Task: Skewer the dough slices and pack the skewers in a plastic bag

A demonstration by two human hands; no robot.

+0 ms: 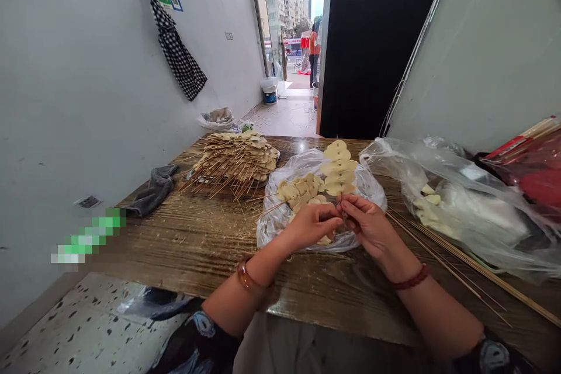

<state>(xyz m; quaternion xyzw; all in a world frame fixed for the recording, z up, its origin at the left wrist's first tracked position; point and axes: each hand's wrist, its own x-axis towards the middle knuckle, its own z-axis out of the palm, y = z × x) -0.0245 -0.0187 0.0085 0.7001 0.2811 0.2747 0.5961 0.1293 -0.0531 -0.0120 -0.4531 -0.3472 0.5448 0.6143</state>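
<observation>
On the wooden tabletop [197, 245], left of the crumpled clear plastic bag [372, 190], the heaped pile of pale yellow slices on thin brown sticks [239, 160] looked loosely stacked. Its stick ends stuck out at many angles toward the bag's near-left side, so a sleeve or forearm brushing them could have dragged some out and made the heap slip.

At the bag's near edge, the left hand [313, 223] had its fingers curled in against the lower stick; whether they gripped it could not be told. The right hand [367, 223] pinched the stick just under the lowest slice. Too hard a push there could have torn a slice around its hole or snapped the thin stick, and a slipping finger might have met the point.

Right of the bag, long bare bamboo sticks [464, 257] lay slantwise near the right forearm; a careless elbow could have rolled them.

The skewer of thin pale yellow slices [339, 166] reached from the fingertips out over the far right part of the bag. Its slices were matt, broad and round-edged, overlapping in a row, with short bits of stick showing along the middle. Left of it, within the bag, lay more pale yellow slices [302, 190], bunched and overlapping.
</observation>
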